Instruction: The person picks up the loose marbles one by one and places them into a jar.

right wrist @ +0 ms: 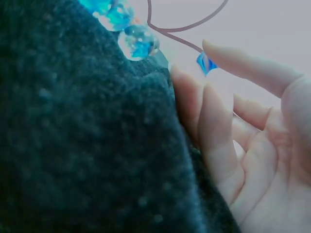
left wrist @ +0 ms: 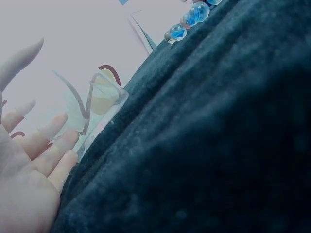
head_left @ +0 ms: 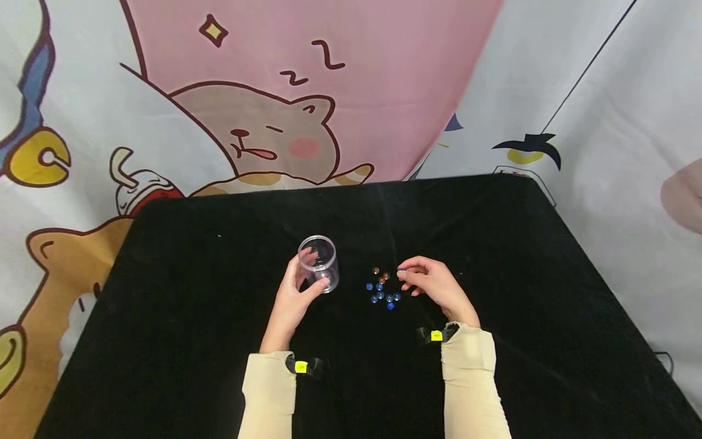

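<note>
A clear plastic jar [head_left: 329, 268] stands open-topped on the black cloth. My left hand [head_left: 293, 296] holds it from the left, thumb at the front and fingers round the far side, seen through the clear wall. In the left wrist view, fingertips lie against the jar [left wrist: 102, 104]. My right hand [head_left: 436, 283] pinches a blue marble [right wrist: 206, 63] between thumb and forefinger; the fingers partly cover it. Just left of that hand, several loose blue marbles [head_left: 390, 298] lie in a cluster, with a few amber marbles [head_left: 375, 271] at its far side.
Black cloth [head_left: 219, 317] covers the whole table. Behind it hangs a printed curtain [head_left: 395, 91] with cartoon animals, close to the table's far edge. Each wrist wears a dark strap with a yellow tag [head_left: 301, 367] by the cream sleeve [head_left: 269, 390].
</note>
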`<state>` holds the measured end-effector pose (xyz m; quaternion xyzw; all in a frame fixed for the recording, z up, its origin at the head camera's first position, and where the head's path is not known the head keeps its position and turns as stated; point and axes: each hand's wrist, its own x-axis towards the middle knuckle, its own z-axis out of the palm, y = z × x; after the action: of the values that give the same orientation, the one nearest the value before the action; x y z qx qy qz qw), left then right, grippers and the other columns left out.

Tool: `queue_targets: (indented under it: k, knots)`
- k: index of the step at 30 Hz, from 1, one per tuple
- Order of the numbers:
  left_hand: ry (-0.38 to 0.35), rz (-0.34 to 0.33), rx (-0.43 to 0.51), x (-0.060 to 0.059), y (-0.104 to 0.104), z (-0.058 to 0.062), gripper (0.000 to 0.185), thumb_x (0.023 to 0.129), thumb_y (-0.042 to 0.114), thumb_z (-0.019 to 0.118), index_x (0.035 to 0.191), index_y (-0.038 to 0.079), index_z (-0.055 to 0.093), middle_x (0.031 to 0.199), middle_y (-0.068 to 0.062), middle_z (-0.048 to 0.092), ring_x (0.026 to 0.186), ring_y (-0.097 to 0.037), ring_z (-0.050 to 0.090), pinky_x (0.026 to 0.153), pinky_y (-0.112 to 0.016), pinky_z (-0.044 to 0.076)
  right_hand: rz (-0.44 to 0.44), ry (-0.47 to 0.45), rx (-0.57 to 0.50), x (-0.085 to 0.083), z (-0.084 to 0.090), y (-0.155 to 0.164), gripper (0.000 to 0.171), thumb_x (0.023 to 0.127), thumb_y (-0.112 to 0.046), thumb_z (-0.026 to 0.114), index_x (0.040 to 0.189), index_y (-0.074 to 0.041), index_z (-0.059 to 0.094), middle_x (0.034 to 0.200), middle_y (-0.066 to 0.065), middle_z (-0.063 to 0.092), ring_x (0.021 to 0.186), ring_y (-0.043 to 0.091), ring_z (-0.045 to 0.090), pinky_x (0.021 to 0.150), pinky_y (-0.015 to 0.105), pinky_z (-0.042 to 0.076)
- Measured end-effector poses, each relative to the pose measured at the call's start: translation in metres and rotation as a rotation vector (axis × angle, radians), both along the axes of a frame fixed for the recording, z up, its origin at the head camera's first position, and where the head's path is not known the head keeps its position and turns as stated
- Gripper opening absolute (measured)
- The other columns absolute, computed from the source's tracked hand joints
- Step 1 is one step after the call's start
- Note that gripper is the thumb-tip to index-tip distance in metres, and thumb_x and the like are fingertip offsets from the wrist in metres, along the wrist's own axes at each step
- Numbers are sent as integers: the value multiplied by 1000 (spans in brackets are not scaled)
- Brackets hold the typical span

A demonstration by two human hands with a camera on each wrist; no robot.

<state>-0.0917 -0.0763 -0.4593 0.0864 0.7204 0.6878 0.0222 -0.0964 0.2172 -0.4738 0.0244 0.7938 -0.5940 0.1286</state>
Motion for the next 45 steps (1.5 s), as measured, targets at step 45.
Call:
queue_targets:
  k: [45]
  knots:
    - [95,-176,146,9,-3,-1,58,82,-7,55,134,1,32,134,-23,38,127,-31,31,102,-48,22,-492,354,-294,-7,5,-45,35,81,-25,66,107,-3,61,91,11,62,80,28,61,58,24,48]
